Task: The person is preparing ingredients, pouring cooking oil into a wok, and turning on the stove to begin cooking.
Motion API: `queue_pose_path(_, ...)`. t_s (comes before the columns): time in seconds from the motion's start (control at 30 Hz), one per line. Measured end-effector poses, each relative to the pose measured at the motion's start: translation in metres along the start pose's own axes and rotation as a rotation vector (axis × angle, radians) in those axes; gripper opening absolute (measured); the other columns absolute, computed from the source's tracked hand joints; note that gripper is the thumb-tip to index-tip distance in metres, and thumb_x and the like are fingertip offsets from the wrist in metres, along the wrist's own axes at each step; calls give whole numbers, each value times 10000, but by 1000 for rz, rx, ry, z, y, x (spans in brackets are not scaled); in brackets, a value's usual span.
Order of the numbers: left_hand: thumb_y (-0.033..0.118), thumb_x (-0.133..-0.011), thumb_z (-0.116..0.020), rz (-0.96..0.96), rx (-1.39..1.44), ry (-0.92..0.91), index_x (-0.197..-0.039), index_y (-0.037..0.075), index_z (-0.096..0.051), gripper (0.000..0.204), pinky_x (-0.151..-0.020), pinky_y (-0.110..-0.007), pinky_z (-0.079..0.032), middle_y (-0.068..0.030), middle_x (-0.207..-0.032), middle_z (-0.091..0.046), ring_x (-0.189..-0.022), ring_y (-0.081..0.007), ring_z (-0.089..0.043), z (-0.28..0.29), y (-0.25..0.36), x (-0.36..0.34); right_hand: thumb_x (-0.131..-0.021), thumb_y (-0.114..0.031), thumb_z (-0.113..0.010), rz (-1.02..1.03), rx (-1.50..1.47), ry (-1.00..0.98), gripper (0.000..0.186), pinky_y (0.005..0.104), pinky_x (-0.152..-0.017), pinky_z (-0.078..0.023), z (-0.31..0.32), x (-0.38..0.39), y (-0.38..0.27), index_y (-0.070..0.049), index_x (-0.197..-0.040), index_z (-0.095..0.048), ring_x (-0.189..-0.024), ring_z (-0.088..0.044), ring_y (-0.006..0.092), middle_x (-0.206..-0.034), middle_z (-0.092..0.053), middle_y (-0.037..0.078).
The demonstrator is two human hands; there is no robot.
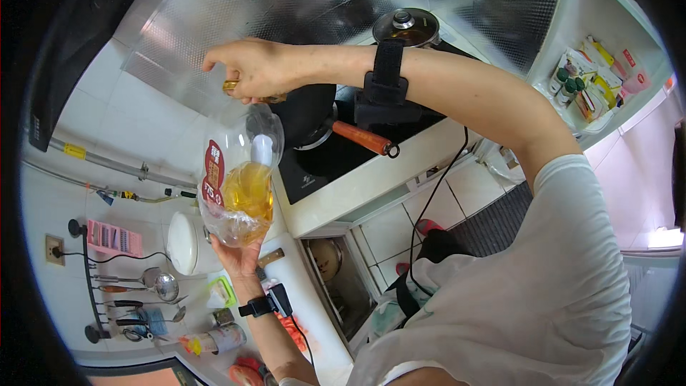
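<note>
My left hand (237, 257) grips the lower end of a clear plastic bottle of yellow oil (249, 189) with a red label. My right hand (250, 69) is at the upper end of the bottle, fingers curled on a gold cap (230, 85); whether the cap is on or off I cannot make out. The upper end of the bottle is beside a black wok (299, 113) with a wooden handle (361, 137), which rests on the black induction or glass hob (307, 179). My right forearm crosses above the wok and hob.
A lidded pot (404, 28) stands at the back of the hob. A cutting board (314, 318) holds a knife (270, 257) and red pieces. A white round appliance (184, 243) and hanging utensils (146, 286) are left. A shelf of packets (600, 86) is right. An open drawer (329, 271) is below.
</note>
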State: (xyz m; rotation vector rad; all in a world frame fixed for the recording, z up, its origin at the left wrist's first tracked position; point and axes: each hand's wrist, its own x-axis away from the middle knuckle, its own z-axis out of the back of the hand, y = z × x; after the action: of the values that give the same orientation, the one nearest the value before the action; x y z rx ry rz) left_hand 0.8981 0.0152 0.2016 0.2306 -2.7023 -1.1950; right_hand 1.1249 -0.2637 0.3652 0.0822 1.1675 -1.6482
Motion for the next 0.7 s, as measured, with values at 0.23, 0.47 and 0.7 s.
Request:
queue_pose_path(0.23, 512, -741, -636, -33, -94, 69, -1410, 121, -268, 857, -983, -581, -370, -129, -1416, -329, -1282, -353, -347, -3, 10, -3, -811, 12, -557, 27, -24, -35, 458, 320, -580, -506, -7, -14, 32, 22, -1253, -437, -600, -612, 184, -698, -616, 134)
queue_pose_path(0.47, 546, -787, -566, -103, -142, 103, -1390, 133, -291, 781, -773, -485, -510, -151, -1371, -374, -1181, -372, -449, -27, 8, 0, -781, -91, -598, 164, 256, 11, 496, 391, -682, -496, -10, -40, 57, -63, -1258, -464, -806, -623, 258, -848, -628, 127)
queue_pose_path(0.7, 563, -790, -544, -89, -198, 185, -1355, 123, -343, 744, -740, -484, -533, -162, -1334, -415, -1139, -367, -492, -53, 25, 6, -759, -142, -602, 86, 352, -41, 500, 410, -720, -493, -3, -53, 59, -107, -1244, -486, -869, -626, 283, -896, -635, 127)
